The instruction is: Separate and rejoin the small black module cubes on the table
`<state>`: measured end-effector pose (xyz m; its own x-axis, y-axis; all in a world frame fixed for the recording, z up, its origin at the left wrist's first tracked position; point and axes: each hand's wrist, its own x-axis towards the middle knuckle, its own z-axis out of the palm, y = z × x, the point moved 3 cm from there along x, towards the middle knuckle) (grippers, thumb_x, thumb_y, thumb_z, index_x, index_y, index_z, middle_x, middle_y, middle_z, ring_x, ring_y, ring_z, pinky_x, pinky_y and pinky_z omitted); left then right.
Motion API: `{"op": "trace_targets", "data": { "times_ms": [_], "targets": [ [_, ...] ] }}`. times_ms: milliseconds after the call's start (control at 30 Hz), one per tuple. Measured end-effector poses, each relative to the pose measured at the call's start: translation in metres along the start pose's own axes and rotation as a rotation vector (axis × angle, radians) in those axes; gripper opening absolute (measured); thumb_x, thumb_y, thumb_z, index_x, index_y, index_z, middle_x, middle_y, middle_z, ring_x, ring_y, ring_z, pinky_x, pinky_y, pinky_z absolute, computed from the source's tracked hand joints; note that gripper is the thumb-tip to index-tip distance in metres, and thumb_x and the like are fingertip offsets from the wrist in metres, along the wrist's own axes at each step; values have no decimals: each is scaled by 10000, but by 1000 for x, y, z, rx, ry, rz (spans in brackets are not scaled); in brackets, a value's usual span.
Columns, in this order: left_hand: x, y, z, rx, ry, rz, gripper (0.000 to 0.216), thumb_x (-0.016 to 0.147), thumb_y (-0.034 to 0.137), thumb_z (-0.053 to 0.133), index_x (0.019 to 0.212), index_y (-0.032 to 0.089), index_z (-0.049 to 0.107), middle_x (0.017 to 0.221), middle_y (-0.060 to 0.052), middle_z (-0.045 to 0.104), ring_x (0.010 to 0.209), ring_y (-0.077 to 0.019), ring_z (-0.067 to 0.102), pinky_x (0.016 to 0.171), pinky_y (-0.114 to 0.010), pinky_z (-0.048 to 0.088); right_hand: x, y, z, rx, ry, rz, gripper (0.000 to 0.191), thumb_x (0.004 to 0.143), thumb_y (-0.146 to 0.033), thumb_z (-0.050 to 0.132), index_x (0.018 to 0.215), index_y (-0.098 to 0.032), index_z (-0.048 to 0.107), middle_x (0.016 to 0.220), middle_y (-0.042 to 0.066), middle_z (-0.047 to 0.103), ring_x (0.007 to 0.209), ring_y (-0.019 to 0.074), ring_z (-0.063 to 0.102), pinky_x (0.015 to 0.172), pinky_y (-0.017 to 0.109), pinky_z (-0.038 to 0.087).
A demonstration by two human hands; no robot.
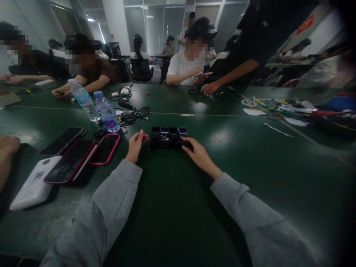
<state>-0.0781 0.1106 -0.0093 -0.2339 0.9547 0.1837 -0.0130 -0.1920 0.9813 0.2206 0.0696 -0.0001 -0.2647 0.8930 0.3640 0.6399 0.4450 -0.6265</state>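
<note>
A low black block with several square compartments point(164, 139) lies on the green table in front of me. Two small square pieces with pale, bluish tops stand in it, a left one point(164, 130) and a right one point(183, 131). My right hand point(198, 152) has its thumb and forefinger at the block's right end, gripping it there. Just off the left end is my left hand point(135, 145), its fingers curled in and its thumb pointing up. Whatever the left fingers may hold is hidden.
Left of me lie a pink-edged phone point(105, 149), a red-edged phone point(71, 161), a dark phone point(63, 141) and a white power bank point(36, 183). Two water bottles point(107, 111) and black cables point(136, 115) stand beyond. A wrench point(278, 130) and wires lie right. People sit opposite.
</note>
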Motion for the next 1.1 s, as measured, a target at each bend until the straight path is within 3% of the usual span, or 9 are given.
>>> {"op": "trace_targets", "data": {
  "times_ms": [167,267,400,567,700,833,967,1100],
  "targets": [
    [-3,1,4,54,-78,-32,428,818,589,607,700,177,625,553,38,467,498,-91,422,481,-220,312,-1,-7,-6,-5,47,37,351,934,-412,569,1243,-247,546,1241,88,582,1093,293,589,898,528,529],
    [-5,2,5,102,-130,-18,432,799,541,652,612,192,477,537,60,378,480,-85,341,465,-218,257,-2,-7,-6,-37,80,50,335,928,-413,560,1211,-233,551,1207,97,586,1060,292,597,877,512,535],
    [-8,5,5,159,-69,61,545,744,451,727,572,206,272,524,77,285,466,-74,257,458,-216,214,-2,-4,-5,-160,172,28,328,902,-387,549,1163,-187,538,1153,141,560,1015,309,593,852,495,535],
    [-8,4,7,131,-94,64,538,754,400,716,568,210,249,527,75,280,471,-70,244,457,-216,211,8,-3,-2,-280,240,14,470,867,-377,568,1260,-140,468,1226,193,506,1054,344,570,869,514,524],
    [-5,2,6,111,-92,96,530,777,406,697,579,208,247,537,77,271,480,-66,242,461,-209,211,14,-4,1,-274,198,76,436,900,-337,496,1294,-155,460,1209,177,554,1011,341,600,828,524,535],
    [-3,-1,3,105,-43,98,553,760,433,712,583,208,239,533,83,260,477,-62,229,451,-207,185,0,-6,-7,-200,191,90,426,900,-326,494,1295,-172,468,1228,158,568,1025,314,609,839,486,540],
    [-2,-4,3,102,-54,108,548,777,440,698,591,210,236,541,80,261,479,-65,235,453,-209,184,-48,10,-41,-133,186,105,442,898,-411,537,1292,-218,485,1224,130,595,1011,296,628,857,476,533],
    [-2,-5,4,111,-63,103,553,772,465,703,593,212,245,544,76,270,485,-69,245,460,-216,202,-135,55,-126,-279,380,284,539,846,-564,603,1292,-276,510,1175,180,622,966,337,644,816,516,513]
  ]
}}
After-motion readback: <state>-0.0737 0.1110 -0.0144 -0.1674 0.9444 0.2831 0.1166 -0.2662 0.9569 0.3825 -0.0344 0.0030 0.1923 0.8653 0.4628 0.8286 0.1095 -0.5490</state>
